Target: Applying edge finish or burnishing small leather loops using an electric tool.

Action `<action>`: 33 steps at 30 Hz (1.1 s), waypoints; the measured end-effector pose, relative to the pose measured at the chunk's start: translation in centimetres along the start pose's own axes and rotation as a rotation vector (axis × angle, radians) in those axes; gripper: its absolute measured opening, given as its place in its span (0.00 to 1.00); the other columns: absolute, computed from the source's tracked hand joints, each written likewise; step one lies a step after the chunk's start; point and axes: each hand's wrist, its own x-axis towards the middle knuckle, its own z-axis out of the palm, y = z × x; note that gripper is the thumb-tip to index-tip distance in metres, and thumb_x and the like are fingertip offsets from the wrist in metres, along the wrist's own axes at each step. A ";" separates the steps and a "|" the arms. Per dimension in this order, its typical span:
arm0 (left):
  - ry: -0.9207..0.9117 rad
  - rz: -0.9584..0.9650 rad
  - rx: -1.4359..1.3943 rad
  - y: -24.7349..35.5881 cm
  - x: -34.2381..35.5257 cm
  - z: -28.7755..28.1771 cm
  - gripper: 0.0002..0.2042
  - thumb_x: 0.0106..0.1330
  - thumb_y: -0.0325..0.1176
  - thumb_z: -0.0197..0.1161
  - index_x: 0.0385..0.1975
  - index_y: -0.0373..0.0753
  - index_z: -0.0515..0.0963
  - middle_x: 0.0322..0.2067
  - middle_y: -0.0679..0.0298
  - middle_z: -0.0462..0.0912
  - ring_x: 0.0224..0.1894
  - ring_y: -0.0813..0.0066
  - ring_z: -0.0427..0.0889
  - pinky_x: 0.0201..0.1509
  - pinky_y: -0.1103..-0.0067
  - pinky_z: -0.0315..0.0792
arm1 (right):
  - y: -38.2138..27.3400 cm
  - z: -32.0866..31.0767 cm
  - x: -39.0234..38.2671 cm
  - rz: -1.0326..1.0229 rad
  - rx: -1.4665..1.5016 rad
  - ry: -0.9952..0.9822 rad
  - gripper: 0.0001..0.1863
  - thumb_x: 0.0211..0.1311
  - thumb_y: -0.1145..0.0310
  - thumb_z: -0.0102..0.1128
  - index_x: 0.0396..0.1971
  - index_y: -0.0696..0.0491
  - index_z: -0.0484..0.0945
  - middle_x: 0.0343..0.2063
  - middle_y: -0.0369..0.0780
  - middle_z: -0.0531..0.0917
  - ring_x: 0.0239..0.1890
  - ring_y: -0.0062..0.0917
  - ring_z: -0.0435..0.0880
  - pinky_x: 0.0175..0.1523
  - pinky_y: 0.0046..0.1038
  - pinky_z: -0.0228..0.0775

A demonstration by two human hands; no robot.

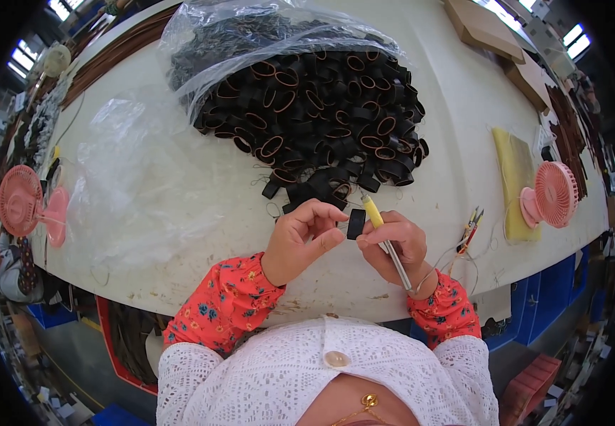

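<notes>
Hands [353, 238] on black loop [356, 224], right gripping yellow tool [385, 245]; clear bag [250, 35] behind.

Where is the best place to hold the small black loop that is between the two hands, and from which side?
Probably by its left edge, coming from the left, as the left hand does now. The small black loop stands upright and narrow, and the yellow-tipped tool in the right hand meets its right side, so that side should stay free.

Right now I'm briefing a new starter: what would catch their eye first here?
A big heap of black loops spills from a clear bag at the table's far middle. Nearer, the left hand pinches one black loop while the right hand holds a yellow-tipped tool.
</notes>
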 end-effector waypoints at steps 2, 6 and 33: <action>-0.004 -0.064 -0.067 0.3 -0.1 0.1 0.09 0.61 0.26 0.63 0.39 0.36 0.75 0.30 0.73 0.69 0.31 0.90 0.67 0.34 0.90 0.63 | 0.1 0.0 -0.1 0.006 0.007 0.006 0.16 0.49 0.84 0.63 0.36 0.52 0.71 0.26 0.41 0.79 0.25 0.22 0.77 0.28 0.20 0.68; -0.047 -0.143 -0.149 0.3 -0.1 0.0 0.05 0.60 0.24 0.63 0.34 0.34 0.74 0.32 0.71 0.69 0.32 0.87 0.68 0.35 0.89 0.64 | 0.3 0.2 -0.3 0.051 0.044 0.024 0.16 0.47 0.84 0.63 0.35 0.52 0.72 0.27 0.40 0.79 0.26 0.24 0.78 0.29 0.20 0.69; 0.052 0.108 -0.076 0.1 0.0 0.7 0.04 0.57 0.19 0.60 0.29 0.35 0.73 0.41 0.63 0.72 0.35 0.83 0.73 0.41 0.85 0.69 | 0.0 0.9 -0.2 0.514 0.649 0.211 0.10 0.64 0.76 0.52 0.45 0.55 0.68 0.37 0.40 0.78 0.36 0.19 0.78 0.40 0.19 0.72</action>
